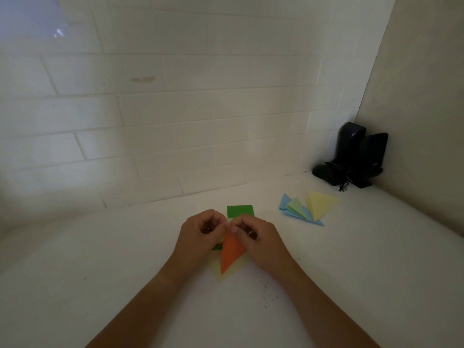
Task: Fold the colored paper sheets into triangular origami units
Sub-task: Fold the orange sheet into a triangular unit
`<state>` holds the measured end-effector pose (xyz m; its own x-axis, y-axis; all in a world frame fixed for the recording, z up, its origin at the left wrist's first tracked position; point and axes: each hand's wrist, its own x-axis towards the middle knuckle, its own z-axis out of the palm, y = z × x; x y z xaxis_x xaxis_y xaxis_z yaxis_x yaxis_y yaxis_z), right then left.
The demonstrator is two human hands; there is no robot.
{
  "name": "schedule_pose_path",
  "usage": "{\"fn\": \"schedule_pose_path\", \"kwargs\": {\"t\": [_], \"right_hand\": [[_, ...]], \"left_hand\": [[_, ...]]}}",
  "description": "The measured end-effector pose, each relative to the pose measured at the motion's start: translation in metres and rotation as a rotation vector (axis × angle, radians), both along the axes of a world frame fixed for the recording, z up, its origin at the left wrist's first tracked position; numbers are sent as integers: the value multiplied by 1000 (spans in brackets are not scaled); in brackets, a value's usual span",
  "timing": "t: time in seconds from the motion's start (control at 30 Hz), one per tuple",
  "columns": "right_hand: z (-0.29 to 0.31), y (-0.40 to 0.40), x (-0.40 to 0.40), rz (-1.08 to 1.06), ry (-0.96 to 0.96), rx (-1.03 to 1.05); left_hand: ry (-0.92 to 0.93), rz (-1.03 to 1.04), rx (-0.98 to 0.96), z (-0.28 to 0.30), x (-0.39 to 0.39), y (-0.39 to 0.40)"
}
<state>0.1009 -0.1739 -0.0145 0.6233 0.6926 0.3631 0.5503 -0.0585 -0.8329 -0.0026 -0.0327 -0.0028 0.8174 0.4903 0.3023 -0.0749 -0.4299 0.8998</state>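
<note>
Pale yellow sheet (221, 272) lies flat on white desk (125, 259), nearest me, mid-desk. Over it I see orange paper (231, 251), folded to a narrow triangle, tip toward near edge. Left hand (200, 231) & right hand (253, 234) both pinch its top end, fingers curled, thumbs meeting. Green sheet (240, 210) lies just behind hands. Finished units (307, 208), blue/green/yellow, lie toward far-right corner; black speakers (351, 156) stand in that corner.

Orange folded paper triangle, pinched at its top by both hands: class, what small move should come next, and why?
Probably press the top crease flat: both hands pinch the orange folded paper triangle at its upper end, its point hanging down.
</note>
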Motion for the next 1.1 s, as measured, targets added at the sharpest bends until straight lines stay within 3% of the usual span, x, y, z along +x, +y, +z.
{"fn": "schedule_pose_path", "kwargs": {"t": [0.33, 0.7, 1.1], "right_hand": [[-2, 1, 2, -22, -21, -24], [-8, 3, 7, -61, 8, -41], [-5, -1, 4, -75, -15, -26]], "left_hand": [[68, -3, -4, -8, 4, 1], [-50, 152, -79, -8, 5, 12], [-11, 109, -47, -15, 8, 13]]}}
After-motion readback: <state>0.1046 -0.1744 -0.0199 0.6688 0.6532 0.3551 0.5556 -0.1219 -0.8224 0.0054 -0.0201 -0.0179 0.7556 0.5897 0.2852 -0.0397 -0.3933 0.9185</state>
